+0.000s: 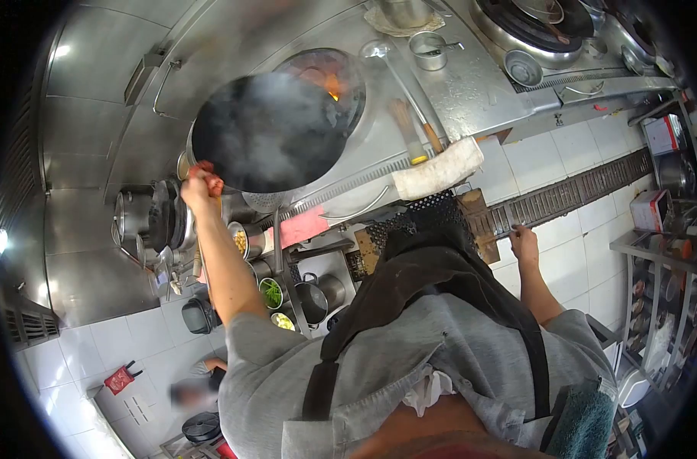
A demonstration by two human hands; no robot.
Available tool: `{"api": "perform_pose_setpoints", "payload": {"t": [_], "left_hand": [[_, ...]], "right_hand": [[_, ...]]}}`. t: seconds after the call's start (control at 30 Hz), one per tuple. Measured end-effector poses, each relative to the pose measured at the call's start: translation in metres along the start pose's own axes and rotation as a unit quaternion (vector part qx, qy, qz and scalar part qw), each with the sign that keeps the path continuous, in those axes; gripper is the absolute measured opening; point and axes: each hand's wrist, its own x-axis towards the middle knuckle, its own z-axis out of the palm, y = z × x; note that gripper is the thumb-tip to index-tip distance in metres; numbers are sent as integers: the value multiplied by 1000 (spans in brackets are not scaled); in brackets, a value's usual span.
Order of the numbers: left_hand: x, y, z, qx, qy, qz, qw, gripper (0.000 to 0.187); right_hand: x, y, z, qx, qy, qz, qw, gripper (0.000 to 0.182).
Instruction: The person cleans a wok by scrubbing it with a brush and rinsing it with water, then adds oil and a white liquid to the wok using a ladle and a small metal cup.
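A large black wok point(268, 138) is tilted over the burner point(325, 80), where orange flame shows at its far right edge. Smoke or steam hangs over its dark inside. At the wok's left rim, my left hand point(201, 186) is closed on it with a red cloth point(208, 174) bunched in the grip. My right hand point(524, 243) hangs low at my side above the floor, well apart from the wok. Its fingers are loosely curled, with nothing visible in them. To the wok's right, a long-handled ladle point(402, 80) and a brush point(407, 130) lie on the steel counter.
A folded white towel point(439, 170) rests on the counter's front edge. Below my left arm are bowls of green vegetables point(270, 293) and an empty-looking pot point(312, 301). A floor drain grate point(570, 191) runs right, towards a shelf rack point(654, 268). Another person point(203, 382) is at lower left.
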Motion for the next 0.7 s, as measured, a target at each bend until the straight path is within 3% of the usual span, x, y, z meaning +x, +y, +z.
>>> {"api": "perform_pose_setpoints", "payload": {"t": [0.03,0.07,0.17,0.2,0.23,0.27,0.33,0.37,0.4,0.43,0.47,0.5,0.57,0.6,0.63,0.7], "left_hand": [[3,-21,-4,-28,70,-22,997,20],[27,-57,-31,-41,47,-57,996,21],[11,-111,-13,-109,149,-118,976,25],[20,-140,-20,-159,98,-122,975,27],[12,-149,-5,-173,110,-140,969,27],[20,-173,-4,-165,23,-138,976,25],[21,-184,37,-194,76,-149,967,26],[25,-181,53,-196,69,-177,962,28],[37,-198,56,-212,32,-143,966,26],[45,-215,54,-215,34,-145,965,26],[50,-234,48,-197,-34,-142,970,24],[50,-239,49,-176,-102,-137,969,22],[41,-233,69,-166,-56,-150,973,20],[27,-224,77,-155,-8,-163,974,19],[20,-219,80,-152,-2,-169,974,19],[14,-214,85,-171,-31,-156,972,17]], "right_hand": [[7,-26,-8,9,1,-38,999,28],[16,-56,-17,28,11,-82,996,27],[45,-140,-25,122,51,-177,975,25],[55,-166,-22,118,50,-182,975,25],[65,-194,-18,128,29,-188,973,25],[76,-219,-12,139,7,-194,971,26],[101,-260,17,74,16,-218,973,28],[114,-277,33,12,26,-234,972,30],[128,-293,48,8,27,-236,971,30],[141,-308,62,-66,-5,-168,984,34],[154,-317,76,-139,-35,-98,985,38],[166,-320,93,-142,-36,-99,984,38],[184,-318,123,-207,-16,-32,978,43],[194,-316,132,-209,-78,15,975,37],[197,-311,139,-213,-86,15,973,37],[204,-302,154,-226,0,-17,974,37]]}}
